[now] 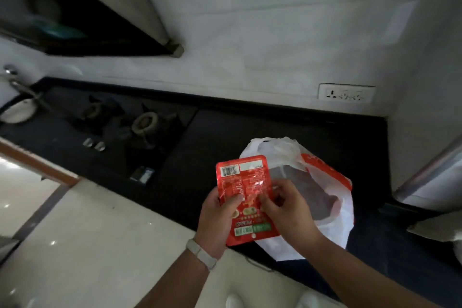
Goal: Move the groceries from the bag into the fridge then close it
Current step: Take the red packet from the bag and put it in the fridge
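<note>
A flat red food packet (pixel 242 182) with a barcode and a white label is held up in front of me, above the counter's front edge. My left hand (pixel 217 217) grips its left side and my right hand (pixel 285 207) pinches its right side. Just behind and to the right, a white and orange plastic bag (pixel 332 182) lies open on the black counter (pixel 250 127), with something dark inside it. A grey fridge edge (pixel 430 177) shows at the far right; whether it stands open is unclear.
A two-burner gas stove (pixel 140 127) sits on the counter to the left, with a white pot (pixel 18 111) beyond it. A range hood (pixel 87 20) hangs above. A wall socket (pixel 346 94) is behind the bag. Pale floor tiles (pixel 100 245) lie below.
</note>
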`<state>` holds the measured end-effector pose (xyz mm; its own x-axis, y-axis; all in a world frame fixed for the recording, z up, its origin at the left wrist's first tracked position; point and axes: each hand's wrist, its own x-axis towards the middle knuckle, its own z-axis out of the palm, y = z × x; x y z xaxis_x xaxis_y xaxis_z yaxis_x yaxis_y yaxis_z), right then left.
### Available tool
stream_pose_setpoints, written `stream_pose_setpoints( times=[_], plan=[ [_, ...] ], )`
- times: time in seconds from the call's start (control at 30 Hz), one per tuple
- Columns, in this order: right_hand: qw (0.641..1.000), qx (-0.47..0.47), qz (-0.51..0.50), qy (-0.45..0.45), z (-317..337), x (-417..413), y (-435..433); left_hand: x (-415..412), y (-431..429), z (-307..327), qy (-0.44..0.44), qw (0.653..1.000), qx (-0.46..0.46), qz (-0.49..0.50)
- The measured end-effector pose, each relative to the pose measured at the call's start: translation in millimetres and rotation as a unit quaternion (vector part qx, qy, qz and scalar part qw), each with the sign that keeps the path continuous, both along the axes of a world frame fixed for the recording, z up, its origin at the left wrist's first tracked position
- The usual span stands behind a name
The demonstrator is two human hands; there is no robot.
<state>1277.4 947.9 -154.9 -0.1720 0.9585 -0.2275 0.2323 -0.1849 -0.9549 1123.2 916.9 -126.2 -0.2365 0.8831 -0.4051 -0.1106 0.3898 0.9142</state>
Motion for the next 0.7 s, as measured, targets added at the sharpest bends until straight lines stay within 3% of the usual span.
stream_pose_setpoints(
  times=[0.27,0.53,0.7],
  plan=[
    [0.998,0.001,0.067,-0.003,15.0,-72.0,-44.5,-64.5,-61.9,-1.1,-0.025,0.997,0.026,0.063],
    [0.99,0.034,0.112,-0.073,32.2,-180.5,-119.0,-171.3,-146.4,0.2,-0.031,0.994,0.054,0.095],
    [0.98,0.029,0.166,-0.104,31.6,-261.8,-166.6,-246.7,-214.3,-10.8,-0.055,0.983,0.057,0.166]
  ],
)
